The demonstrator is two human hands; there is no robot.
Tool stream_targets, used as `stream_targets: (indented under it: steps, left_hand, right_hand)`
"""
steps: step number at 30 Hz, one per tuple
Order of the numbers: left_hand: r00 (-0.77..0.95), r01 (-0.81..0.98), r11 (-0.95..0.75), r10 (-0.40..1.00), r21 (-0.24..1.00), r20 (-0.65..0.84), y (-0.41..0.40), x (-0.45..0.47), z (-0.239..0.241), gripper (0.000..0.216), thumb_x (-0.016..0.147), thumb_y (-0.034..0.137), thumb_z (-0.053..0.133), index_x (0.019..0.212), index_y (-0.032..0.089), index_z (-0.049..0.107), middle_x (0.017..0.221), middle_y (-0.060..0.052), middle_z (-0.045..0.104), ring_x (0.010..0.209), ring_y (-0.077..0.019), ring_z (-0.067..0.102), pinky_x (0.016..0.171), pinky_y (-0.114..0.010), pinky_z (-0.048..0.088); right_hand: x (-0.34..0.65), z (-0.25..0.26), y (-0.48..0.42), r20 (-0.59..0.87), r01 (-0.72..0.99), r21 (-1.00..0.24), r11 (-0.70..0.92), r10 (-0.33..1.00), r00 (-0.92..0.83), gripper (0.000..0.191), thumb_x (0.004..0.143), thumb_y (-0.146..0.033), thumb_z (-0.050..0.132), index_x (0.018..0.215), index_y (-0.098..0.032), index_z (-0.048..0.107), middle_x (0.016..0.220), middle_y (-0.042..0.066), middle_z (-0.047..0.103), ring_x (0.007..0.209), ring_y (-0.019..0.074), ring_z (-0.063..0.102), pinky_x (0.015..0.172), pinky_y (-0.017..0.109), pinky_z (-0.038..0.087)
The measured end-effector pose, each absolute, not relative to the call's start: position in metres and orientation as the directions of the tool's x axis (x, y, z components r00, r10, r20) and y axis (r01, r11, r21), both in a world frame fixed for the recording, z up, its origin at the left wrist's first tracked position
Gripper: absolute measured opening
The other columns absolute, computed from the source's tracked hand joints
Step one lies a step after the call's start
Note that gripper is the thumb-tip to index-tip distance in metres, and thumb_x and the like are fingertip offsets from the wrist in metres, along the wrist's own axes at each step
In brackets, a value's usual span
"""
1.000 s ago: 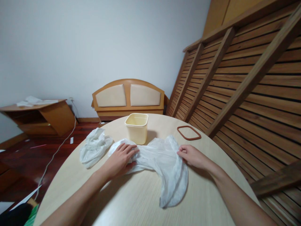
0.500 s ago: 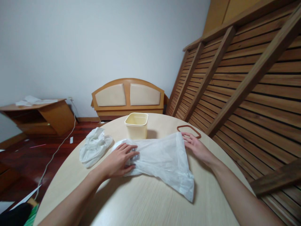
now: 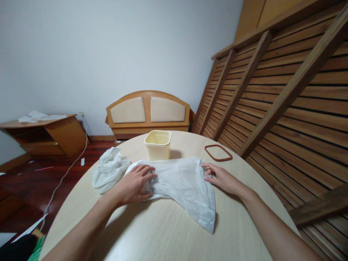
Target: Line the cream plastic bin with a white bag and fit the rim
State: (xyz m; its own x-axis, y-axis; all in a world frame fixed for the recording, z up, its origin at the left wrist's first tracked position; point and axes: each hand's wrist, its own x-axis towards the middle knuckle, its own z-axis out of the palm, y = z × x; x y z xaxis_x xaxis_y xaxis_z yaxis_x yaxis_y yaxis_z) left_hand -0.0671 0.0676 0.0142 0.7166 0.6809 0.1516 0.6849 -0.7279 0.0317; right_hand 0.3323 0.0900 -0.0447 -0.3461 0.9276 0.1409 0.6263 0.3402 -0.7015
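A thin white plastic bag point(image 3: 185, 185) lies spread out on the round pale wooden table point(image 3: 163, 235). My left hand point(image 3: 134, 183) lies on the bag's left end, fingers curled over the gathered plastic and pressing it down. My right hand point(image 3: 220, 177) is at the bag's right edge, its fingertips pinching the plastic. A second, crumpled white bag point(image 3: 108, 168) lies just left of my left hand. Behind the spread bag stands an empty pale yellow plastic tub point(image 3: 158, 145).
A brown rectangular sealing ring point(image 3: 218, 153) lies on the table at the far right. A slatted wooden frame point(image 3: 285, 90) leans along the right side. Beyond the table are a wooden headboard point(image 3: 148, 112), a low cabinet point(image 3: 46, 134) and a cable point(image 3: 65, 174) on the floor.
My right hand pulled the bag's right edge out toward the ring, flattening the plastic, then came back nearer, still at the edge. My left hand stayed pressing the left end.
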Motion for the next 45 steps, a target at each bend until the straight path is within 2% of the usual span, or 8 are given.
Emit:
stream_targets:
  steps: [8, 13, 17, 22, 26, 32, 39, 45]
  left_hand:
    - [0.771, 0.618, -0.783, 0.621, 0.071, 0.138, 0.064, -0.064, 0.017, 0.032, 0.081, 0.035, 0.072, 0.113, 0.029, 0.071, 0.145, -0.008, 0.053, 0.137, -0.0331, 0.043, 0.116, -0.057, 0.031]
    - [0.775, 0.612, -0.782, 0.623, 0.116, 0.107, 0.065, -0.061, 0.013, 0.013, 0.084, 0.028, 0.070, 0.096, 0.030, 0.075, 0.137, -0.003, 0.060, 0.136, -0.0308, 0.046, 0.117, -0.056, 0.028]
    - [0.787, 0.587, -0.793, 0.606, 0.165, 0.112, 0.065, -0.064, 0.019, 0.006, 0.081, 0.021, 0.069, 0.085, 0.025, 0.072, 0.124, -0.002, 0.067, 0.127, -0.0281, 0.053, 0.112, -0.049, 0.037]
    - [0.765, 0.601, -0.781, 0.624, 0.173, 0.160, 0.060, -0.061, 0.029, 0.015, 0.086, 0.031, 0.065, 0.097, 0.022, 0.069, 0.114, -0.007, 0.070, 0.104, -0.0242, 0.063, 0.096, -0.041, 0.050]
    - [0.737, 0.626, -0.775, 0.625, 0.090, 0.255, 0.055, -0.052, 0.023, 0.032, 0.091, 0.039, 0.059, 0.119, 0.024, 0.066, 0.142, -0.011, 0.056, 0.128, -0.0297, 0.052, 0.106, -0.048, 0.045]
    - [0.815, 0.559, -0.822, 0.569, 0.108, 0.113, 0.051, -0.047, 0.016, 0.044, 0.085, 0.051, 0.066, 0.122, 0.028, 0.067, 0.138, -0.009, 0.061, 0.122, -0.0333, 0.057, 0.103, -0.053, 0.044]
    - [0.729, 0.627, -0.762, 0.647, 0.160, 0.223, 0.046, -0.041, 0.024, 0.034, 0.099, 0.041, 0.044, 0.116, 0.022, 0.067, 0.122, -0.008, 0.069, 0.108, -0.0232, 0.064, 0.094, -0.039, 0.052]
    - [0.571, 0.790, -0.613, 0.724, -0.018, 0.387, 0.055, -0.046, 0.010, 0.043, 0.093, 0.045, 0.054, 0.131, 0.025, 0.060, 0.145, -0.010, 0.053, 0.134, -0.0341, 0.046, 0.108, -0.052, 0.043]
  right_hand:
    - [0.324, -0.028, 0.082, 0.232, 0.660, -0.596, 0.457, 0.885, -0.403, 0.045, 0.073, -0.020, 0.073, 0.117, -0.024, 0.063, 0.113, 0.007, 0.065, 0.107, 0.0252, 0.060, 0.097, 0.040, 0.046]
    - [0.312, -0.028, 0.084, 0.188, 0.648, -0.520, 0.556, 0.815, -0.549, 0.015, 0.083, -0.021, 0.064, 0.090, -0.025, 0.076, 0.092, 0.006, 0.067, 0.100, 0.0257, 0.060, 0.092, 0.040, 0.046]
    - [0.325, -0.025, 0.086, 0.240, 0.663, -0.565, 0.491, 0.867, -0.437, 0.020, 0.091, -0.026, 0.054, 0.096, -0.022, 0.073, 0.099, 0.008, 0.070, 0.097, 0.0244, 0.063, 0.090, 0.038, 0.048]
    - [0.351, -0.022, 0.087, 0.243, 0.769, -0.498, 0.400, 0.916, -0.318, 0.019, 0.086, -0.022, 0.053, 0.088, -0.021, 0.072, 0.104, 0.009, 0.069, 0.098, 0.0260, 0.064, 0.092, 0.041, 0.049]
    - [0.339, -0.021, 0.087, 0.350, 0.817, -0.409, 0.408, 0.896, -0.272, 0.027, 0.089, -0.020, 0.046, 0.087, -0.024, 0.072, 0.113, 0.009, 0.067, 0.112, 0.0282, 0.060, 0.103, 0.047, 0.044]
    - [0.310, -0.031, 0.087, 0.366, 0.751, -0.511, 0.419, 0.896, -0.252, 0.047, 0.097, -0.039, 0.046, 0.141, -0.023, 0.052, 0.149, 0.011, 0.051, 0.141, 0.0285, 0.043, 0.120, 0.051, 0.029]
    - [0.325, -0.034, 0.088, 0.079, 0.572, -0.789, 0.225, 0.960, -0.268, 0.044, 0.098, -0.039, 0.037, 0.124, -0.017, 0.065, 0.087, 0.008, 0.074, 0.095, 0.0259, 0.069, 0.099, 0.049, 0.049]
    - [0.337, -0.027, 0.079, 0.031, 0.560, -0.756, 0.338, 0.874, -0.485, 0.034, 0.077, -0.026, 0.067, 0.110, -0.026, 0.076, 0.129, 0.010, 0.065, 0.125, 0.0281, 0.057, 0.113, 0.051, 0.038]
